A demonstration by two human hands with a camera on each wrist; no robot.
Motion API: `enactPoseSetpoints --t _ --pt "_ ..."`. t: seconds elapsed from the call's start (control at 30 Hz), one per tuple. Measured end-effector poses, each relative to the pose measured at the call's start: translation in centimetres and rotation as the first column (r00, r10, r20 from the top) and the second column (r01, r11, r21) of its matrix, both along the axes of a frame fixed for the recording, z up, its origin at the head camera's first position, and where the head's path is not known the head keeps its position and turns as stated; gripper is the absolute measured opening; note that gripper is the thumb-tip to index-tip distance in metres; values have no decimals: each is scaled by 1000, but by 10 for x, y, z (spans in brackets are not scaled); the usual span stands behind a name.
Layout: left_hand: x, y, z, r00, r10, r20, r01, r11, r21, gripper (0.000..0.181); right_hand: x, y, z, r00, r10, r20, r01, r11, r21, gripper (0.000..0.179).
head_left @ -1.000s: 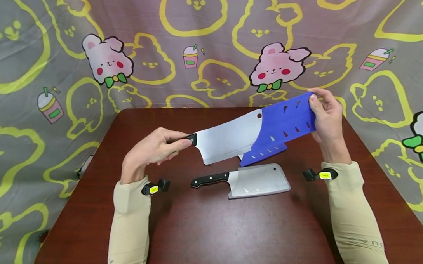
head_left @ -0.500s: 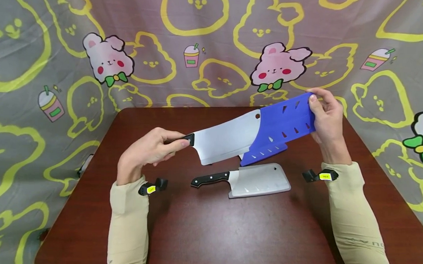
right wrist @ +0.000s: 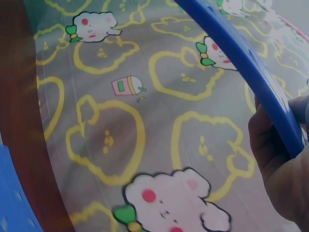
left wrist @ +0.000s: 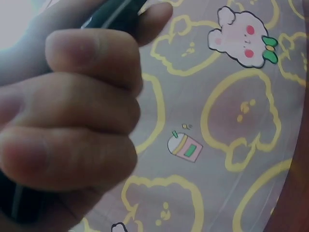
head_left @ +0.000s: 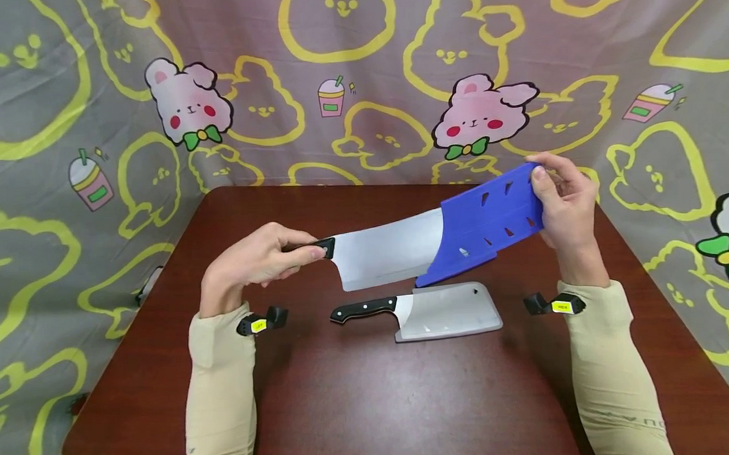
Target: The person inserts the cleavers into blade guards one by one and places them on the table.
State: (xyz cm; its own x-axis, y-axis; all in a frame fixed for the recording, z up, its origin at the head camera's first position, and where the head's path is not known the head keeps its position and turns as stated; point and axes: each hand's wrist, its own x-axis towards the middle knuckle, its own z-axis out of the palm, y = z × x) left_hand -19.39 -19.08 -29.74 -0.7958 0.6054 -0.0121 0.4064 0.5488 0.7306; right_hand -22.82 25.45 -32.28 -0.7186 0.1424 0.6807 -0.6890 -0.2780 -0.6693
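Observation:
My left hand (head_left: 260, 263) grips the black handle (head_left: 326, 247) of a large cleaver (head_left: 386, 248), held up over the table with its broad blade pointing right. Curled fingers (left wrist: 91, 106) wrap this handle in the left wrist view. My right hand (head_left: 567, 210) pinches the far end of a blue blade sheath (head_left: 499, 209) with triangular slots, thumb in front. The blade's front end is hidden at the sheath's curved mouth. In the right wrist view the sheath (right wrist: 251, 72) appears edge-on. Below lies a second cleaver (head_left: 361, 310), its blade in a translucent sheath (head_left: 452, 311).
Another blue sheath (head_left: 456, 268) lies on the table behind the second cleaver, mostly covered by the raised one. The brown table (head_left: 407, 400) extends toward me. A patterned curtain (head_left: 313, 142) hangs around its back and sides.
The held cleaver has tilted lower, and the hole near its blade tip has disappeared at the blue sheath's mouth. The sheath has dipped slightly at its left end. Both hands keep their holds.

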Motion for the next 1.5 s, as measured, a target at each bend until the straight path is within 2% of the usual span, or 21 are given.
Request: enactPoseSetpoints --t 0.1,0.27,0.47,0.63,0.7,0.83,0.93,1.03,1.17,1.3,1.5 --pt "1 2 0 999 -6 -34 6 1000 0 24 -1 -2 -1 1000 -13 -18 13 1000 10 23" --pt "1 9 0 995 -6 -99 8 1000 17 26 -4 -6 -3 1000 6 13 -5 999 -49 22" --pt "1 12 0 993 36 -109 -35 999 11 23 -7 -15 -5 997 14 76 -9 998 -67 23" --pt "1 12 1 993 18 -118 -17 1000 10 26 -4 -15 -5 996 43 81 -38 998 -57 25" --pt "1 14 2 992 19 -124 -19 1000 4 24 -2 -16 -4 996 50 74 -47 998 -42 26" --pt "1 27 -2 991 -2 -134 1 1000 -7 26 2 -28 -7 992 23 121 -33 996 83 23" --pt "-2 44 -9 986 -13 -166 12 1000 -6 33 7 -46 -13 983 -53 179 12 976 219 25" --pt "-3 56 -13 978 -1 -207 0 1000 -4 32 10 -59 -17 973 -124 196 64 955 288 31" --pt "-2 58 -14 971 8 -238 -8 1000 1 29 13 -64 -17 966 -167 197 107 953 283 34" --pt "-1 58 -11 966 14 -257 -15 1000 0 28 14 -69 -19 958 -175 226 108 954 281 30" --pt "-1 58 -10 969 12 -248 -18 1000 -21 30 14 -70 -20 956 -156 247 90 961 260 24"
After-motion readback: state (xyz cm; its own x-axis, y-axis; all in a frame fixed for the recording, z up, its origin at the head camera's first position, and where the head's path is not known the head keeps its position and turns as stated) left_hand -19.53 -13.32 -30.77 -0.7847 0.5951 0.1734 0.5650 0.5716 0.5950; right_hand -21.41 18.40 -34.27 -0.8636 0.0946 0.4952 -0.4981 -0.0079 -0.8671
